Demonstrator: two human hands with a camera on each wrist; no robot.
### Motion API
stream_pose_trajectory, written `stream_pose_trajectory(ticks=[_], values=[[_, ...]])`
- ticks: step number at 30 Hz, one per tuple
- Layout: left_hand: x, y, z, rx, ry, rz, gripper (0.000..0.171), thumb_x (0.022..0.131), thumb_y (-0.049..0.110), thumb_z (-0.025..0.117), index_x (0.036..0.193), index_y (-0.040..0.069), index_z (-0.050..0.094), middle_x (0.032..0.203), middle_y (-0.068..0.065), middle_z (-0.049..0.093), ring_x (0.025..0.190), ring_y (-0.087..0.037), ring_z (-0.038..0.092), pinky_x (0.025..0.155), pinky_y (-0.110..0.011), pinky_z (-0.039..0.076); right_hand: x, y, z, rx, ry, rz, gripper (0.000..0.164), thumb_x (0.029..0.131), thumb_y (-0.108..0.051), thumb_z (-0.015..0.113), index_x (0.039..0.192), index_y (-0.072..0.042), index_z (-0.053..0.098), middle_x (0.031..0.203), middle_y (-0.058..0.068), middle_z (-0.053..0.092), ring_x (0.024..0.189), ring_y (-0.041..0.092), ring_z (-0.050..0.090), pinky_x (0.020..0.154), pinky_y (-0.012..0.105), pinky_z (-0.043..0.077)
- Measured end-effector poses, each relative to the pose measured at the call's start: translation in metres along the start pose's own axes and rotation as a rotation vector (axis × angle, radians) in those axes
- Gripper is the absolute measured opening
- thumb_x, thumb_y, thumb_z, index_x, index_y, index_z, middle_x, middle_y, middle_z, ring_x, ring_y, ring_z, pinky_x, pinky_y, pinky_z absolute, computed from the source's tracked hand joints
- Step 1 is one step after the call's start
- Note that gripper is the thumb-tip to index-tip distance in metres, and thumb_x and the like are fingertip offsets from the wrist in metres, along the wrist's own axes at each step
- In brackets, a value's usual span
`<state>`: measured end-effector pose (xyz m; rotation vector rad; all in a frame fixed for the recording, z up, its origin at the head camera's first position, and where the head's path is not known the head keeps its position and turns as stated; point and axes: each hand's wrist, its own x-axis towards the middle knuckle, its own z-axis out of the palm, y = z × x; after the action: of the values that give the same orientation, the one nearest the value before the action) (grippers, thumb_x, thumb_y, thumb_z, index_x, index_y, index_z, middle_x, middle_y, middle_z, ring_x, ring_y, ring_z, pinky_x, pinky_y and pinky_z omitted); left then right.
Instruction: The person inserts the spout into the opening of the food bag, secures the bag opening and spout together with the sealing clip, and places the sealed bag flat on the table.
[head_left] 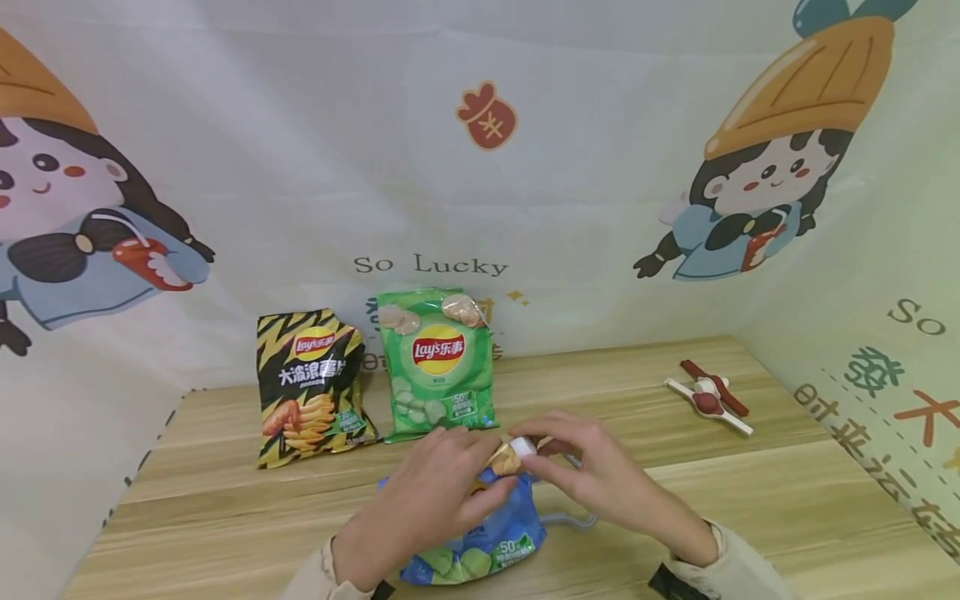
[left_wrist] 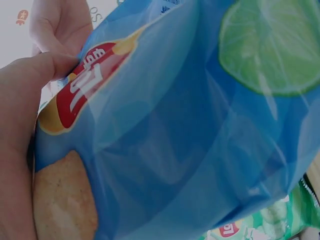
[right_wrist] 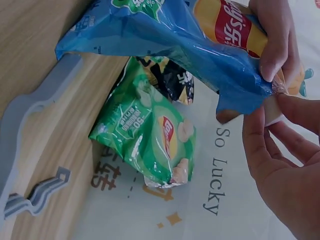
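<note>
A blue Lay's chip bag (head_left: 517, 521) with lime pictures stands over the front of the table. My left hand (head_left: 431, 492) grips it near its top edge, thumb on the printed front, as the left wrist view also shows around the red and yellow logo (left_wrist: 82, 87). My right hand (head_left: 600, 471) pinches a small white piece (head_left: 522, 447) against the bag's top corner; its kind is partly hidden by the fingers. In the right wrist view the white piece (right_wrist: 271, 111) sits between thumb and fingers, touching the crumpled bag top.
A black and yellow chip bag (head_left: 311, 392) and a green chip bag (head_left: 435, 367) lean against the printed backdrop. Red and white clip-like tools (head_left: 708, 400) lie at the right rear. Grey wavy strips (right_wrist: 37, 192) lie on the wooden table (head_left: 225, 517) beside the blue bag.
</note>
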<state>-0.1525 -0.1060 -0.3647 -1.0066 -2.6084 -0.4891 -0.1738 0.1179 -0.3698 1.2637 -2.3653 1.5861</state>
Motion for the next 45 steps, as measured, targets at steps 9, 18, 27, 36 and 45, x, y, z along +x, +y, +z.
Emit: stream_pose_trajectory(ticks=[9, 18, 27, 36, 45], values=[[0.0, -0.003, 0.006, -0.012, 0.105, 0.026, 0.017, 0.087, 0.029, 0.066, 0.078, 0.024, 0.053, 0.062, 0.013, 0.044, 0.053, -0.003, 0.036, 0.051, -0.02, 0.029, -0.001, 0.002, 0.004, -0.023, 0.064, 0.024, 0.031, 0.097, -0.012, 0.065, 0.127, -0.007, 0.063, 0.119, 0.005, 0.068, 0.104, 0.016, 0.065, 0.084, 0.032, 0.056], [-0.002, -0.009, 0.006, 0.003, 0.149, 0.028, 0.014, 0.086, 0.029, 0.069, 0.082, 0.02, 0.059, 0.067, 0.015, 0.048, 0.058, -0.003, 0.042, 0.053, -0.019, 0.035, -0.018, 0.018, -0.017, -0.318, 0.04, 0.064, 0.026, 0.095, -0.012, 0.068, 0.119, -0.014, 0.059, 0.115, -0.004, 0.064, 0.107, 0.014, 0.059, 0.087, 0.035, 0.053], [-0.003, -0.013, 0.004, -0.001, 0.161, 0.01, 0.015, 0.087, 0.028, 0.07, 0.08, 0.021, 0.059, 0.068, 0.013, 0.049, 0.058, -0.003, 0.043, 0.054, -0.02, 0.037, -0.052, 0.044, -0.03, -0.556, -0.323, 0.184, 0.03, 0.088, -0.023, 0.077, 0.113, -0.015, 0.064, 0.124, 0.001, 0.058, 0.117, 0.026, 0.053, 0.09, 0.045, 0.05], [-0.003, -0.016, 0.004, -0.009, 0.158, 0.021, 0.018, 0.088, 0.029, 0.069, 0.079, 0.022, 0.056, 0.065, 0.013, 0.047, 0.057, -0.003, 0.04, 0.054, -0.021, 0.035, -0.063, 0.053, -0.027, -0.645, -0.38, 0.159, 0.017, 0.083, -0.017, 0.08, 0.098, -0.017, 0.072, 0.111, -0.002, 0.064, 0.103, 0.016, 0.053, 0.081, 0.031, 0.052], [-0.004, -0.017, 0.003, -0.005, 0.147, 0.015, 0.019, 0.087, 0.029, 0.069, 0.077, 0.022, 0.055, 0.065, 0.013, 0.047, 0.056, -0.003, 0.038, 0.053, -0.02, 0.033, -0.072, 0.055, -0.024, -0.722, -0.277, 0.166, 0.014, 0.079, -0.017, 0.083, 0.084, -0.023, 0.072, 0.104, -0.003, 0.058, 0.092, 0.015, 0.047, 0.073, 0.03, 0.046]])
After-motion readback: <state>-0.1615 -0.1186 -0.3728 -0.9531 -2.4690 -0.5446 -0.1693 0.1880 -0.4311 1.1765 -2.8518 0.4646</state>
